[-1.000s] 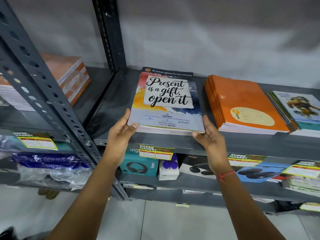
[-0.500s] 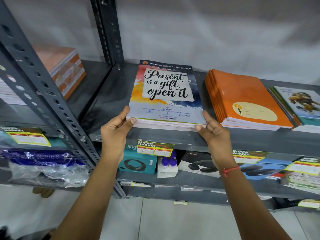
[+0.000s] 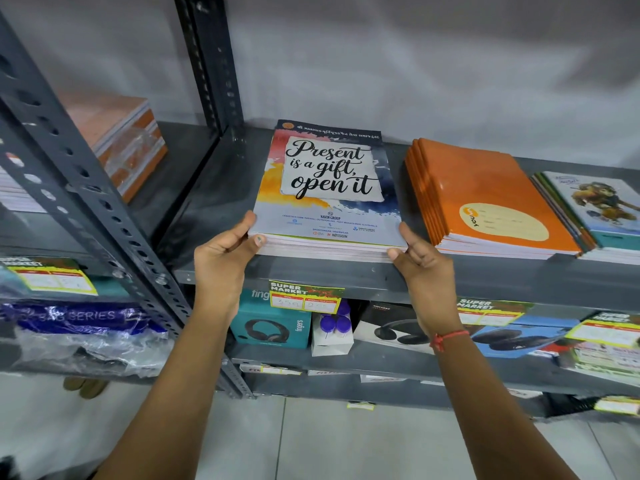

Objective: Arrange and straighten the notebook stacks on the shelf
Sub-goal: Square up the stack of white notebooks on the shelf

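Gripping notebook stack (image 3: 329, 216) corners, left hand (image 3: 221, 261), right hand (image 3: 426, 271)

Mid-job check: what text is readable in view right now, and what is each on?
"Present is a gift, open it": top cover, notebook stack.
"NAVIN GROUP": same cover, lower part.
"SUPER MARKET": shelf price tag.
"fingers": teal headphone box.
"BAG SERIES": blue plastic pack.
Too small or blurred: cover's header line, sponsor print, handwritten prices, orange notebook label.

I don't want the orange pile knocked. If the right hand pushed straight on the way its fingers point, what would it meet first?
The notebook stack itself: the right hand touches its front right corner, fingers aimed into it. The orange pile lies off to the right, apart from that line.
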{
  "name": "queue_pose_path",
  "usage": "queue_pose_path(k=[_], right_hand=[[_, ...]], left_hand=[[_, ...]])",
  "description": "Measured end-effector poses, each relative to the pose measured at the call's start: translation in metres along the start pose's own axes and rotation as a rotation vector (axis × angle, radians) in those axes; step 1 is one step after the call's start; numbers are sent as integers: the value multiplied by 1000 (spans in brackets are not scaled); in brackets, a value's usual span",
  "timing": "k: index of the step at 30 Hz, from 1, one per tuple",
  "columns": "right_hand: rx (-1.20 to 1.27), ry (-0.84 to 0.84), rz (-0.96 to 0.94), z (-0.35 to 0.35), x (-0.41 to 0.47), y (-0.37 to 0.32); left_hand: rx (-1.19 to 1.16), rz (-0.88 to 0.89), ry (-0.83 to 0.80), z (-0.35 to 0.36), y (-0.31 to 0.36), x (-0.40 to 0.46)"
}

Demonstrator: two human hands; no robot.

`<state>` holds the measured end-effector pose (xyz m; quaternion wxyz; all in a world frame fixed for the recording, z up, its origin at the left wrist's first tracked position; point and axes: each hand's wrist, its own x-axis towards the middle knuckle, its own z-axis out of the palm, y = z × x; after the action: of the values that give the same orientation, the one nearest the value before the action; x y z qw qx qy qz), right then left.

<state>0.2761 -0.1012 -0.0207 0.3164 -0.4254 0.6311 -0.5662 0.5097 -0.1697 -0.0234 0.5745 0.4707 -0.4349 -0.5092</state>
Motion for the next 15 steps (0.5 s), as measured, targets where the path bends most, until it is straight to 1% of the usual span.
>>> queue_pose_path(k=[6,15], right_hand=[[-17,39,9,2,-1,-1],[-10,119,7,4,1,-1]], left_hand=[[-18,1,54,3,1,-1],[-40,0,80,4,1,-1]])
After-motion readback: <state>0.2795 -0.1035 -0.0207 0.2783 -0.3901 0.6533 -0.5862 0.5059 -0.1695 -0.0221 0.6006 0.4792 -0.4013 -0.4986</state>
